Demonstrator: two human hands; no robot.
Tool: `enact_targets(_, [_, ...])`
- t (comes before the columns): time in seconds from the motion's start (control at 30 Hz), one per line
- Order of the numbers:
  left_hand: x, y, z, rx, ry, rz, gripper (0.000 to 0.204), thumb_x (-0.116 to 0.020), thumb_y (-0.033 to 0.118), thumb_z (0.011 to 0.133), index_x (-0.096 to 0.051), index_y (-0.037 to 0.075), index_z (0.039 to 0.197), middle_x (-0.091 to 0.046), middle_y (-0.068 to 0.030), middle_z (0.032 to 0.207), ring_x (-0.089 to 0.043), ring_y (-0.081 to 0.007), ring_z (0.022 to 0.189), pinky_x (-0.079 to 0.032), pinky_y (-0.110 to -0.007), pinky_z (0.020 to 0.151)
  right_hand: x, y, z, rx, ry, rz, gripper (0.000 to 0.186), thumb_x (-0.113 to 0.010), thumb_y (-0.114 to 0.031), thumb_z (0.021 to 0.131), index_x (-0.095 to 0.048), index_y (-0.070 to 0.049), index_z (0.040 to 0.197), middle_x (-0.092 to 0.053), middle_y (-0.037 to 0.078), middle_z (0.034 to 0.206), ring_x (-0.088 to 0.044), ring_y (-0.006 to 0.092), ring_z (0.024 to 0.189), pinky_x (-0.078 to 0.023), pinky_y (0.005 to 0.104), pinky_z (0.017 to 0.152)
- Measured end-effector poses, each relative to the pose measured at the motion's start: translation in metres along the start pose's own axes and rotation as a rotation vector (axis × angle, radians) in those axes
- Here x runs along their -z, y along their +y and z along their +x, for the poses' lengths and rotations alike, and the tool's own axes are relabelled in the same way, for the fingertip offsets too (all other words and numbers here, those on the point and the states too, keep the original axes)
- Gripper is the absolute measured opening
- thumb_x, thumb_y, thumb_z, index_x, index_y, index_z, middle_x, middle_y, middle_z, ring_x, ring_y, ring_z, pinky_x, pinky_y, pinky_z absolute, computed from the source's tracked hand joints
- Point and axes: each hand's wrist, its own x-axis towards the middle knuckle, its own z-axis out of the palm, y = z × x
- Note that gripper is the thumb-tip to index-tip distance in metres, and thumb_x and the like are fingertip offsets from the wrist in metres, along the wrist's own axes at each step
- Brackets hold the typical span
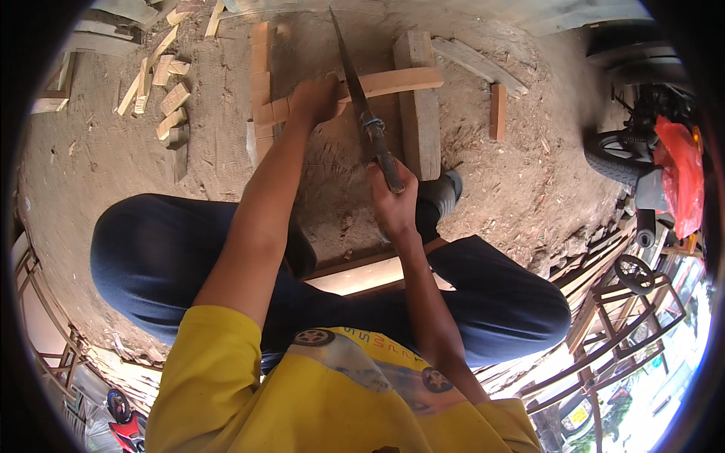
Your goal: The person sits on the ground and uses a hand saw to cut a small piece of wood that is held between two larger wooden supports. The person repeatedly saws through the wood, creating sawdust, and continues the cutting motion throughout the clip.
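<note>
My right hand [393, 201] is wrapped round the dark handle of a machete [353, 79], whose long blade tapers to a point away from me. Something blue is bound where blade and handle meet. My left hand [317, 100] is closed on a light wooden strip [396, 81], just left of the blade. The strip lies crosswise over a thick grey wooden beam [418, 113] on the right and reaches an upright-looking row of wood [260, 72] on the left. The blade crosses over the strip; whether it touches cannot be told.
Several short wood offcuts [174, 100] lie on the dirt ground at the far left. A grey plank [479, 64] and a small brown block [498, 112] lie right of the beam. At the right stands a motorcycle wheel [615, 157] beside a red plastic bag [678, 174].
</note>
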Motion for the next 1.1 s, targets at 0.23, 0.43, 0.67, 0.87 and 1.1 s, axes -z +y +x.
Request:
enact_targets(0.23, [0.006,-0.003,0.003,-0.037,-0.032,-0.026,0.034,-0.068,0.023,0.073,-0.058,0.000,0.095,-0.068,-0.0193,0.085,-0.066,-0.0379,0.084,-0.052,-0.047,0.076,0.021,-0.050,-0.025,-0.071,0.074,0.006,0.013,-0.059,-0.013,0.089,-0.059,-0.001,0.084,-0.051,-0.002,0.063,-0.045,0.0043,0.055,-0.035,0.0237,0.048])
enact_targets(0.43, [0.001,-0.010,0.006,-0.093,0.016,-0.030,0.033,-0.068,0.022,0.073,-0.057,-0.001,0.094,-0.067,-0.0200,0.086,-0.066,-0.0391,0.084,-0.052,-0.048,0.074,0.024,-0.062,-0.033,0.023,0.060,-0.136,0.015,-0.060,-0.014,0.090,-0.059,-0.001,0.083,-0.047,-0.003,0.061,-0.043,0.0048,0.052,-0.034,0.0238,0.046])
enact_targets(0.67, [0.011,0.001,0.002,-0.044,-0.030,0.001,0.032,-0.068,0.021,0.073,-0.059,-0.001,0.094,-0.067,-0.0207,0.086,-0.067,-0.0385,0.085,-0.054,-0.047,0.074,0.013,-0.050,-0.042,-0.009,-0.005,-0.204,0.015,-0.060,-0.014,0.090,-0.060,0.000,0.084,-0.049,-0.004,0.064,-0.041,0.0037,0.062,-0.035,0.0252,0.054])
enact_targets(0.87, [0.006,0.000,0.000,-0.061,0.001,-0.002,0.033,-0.069,0.021,0.072,-0.062,-0.001,0.097,-0.068,-0.0201,0.087,-0.068,-0.0358,0.085,-0.055,-0.046,0.074,0.016,-0.036,-0.054,-0.044,0.021,-0.219,0.012,-0.062,-0.010,0.088,-0.060,0.001,0.084,-0.053,0.001,0.063,-0.046,0.0035,0.062,-0.039,0.0254,0.053])
enact_targets(1.1, [0.008,0.001,0.001,-0.031,-0.028,-0.008,0.030,-0.068,0.020,0.073,-0.064,0.001,0.096,-0.069,-0.0182,0.089,-0.068,-0.0338,0.085,-0.055,-0.045,0.075,0.032,-0.018,-0.090,-0.030,0.000,-0.299,0.012,-0.060,-0.008,0.087,-0.057,0.001,0.080,-0.049,-0.001,0.061,-0.044,0.0036,0.059,-0.038,0.0257,0.051])
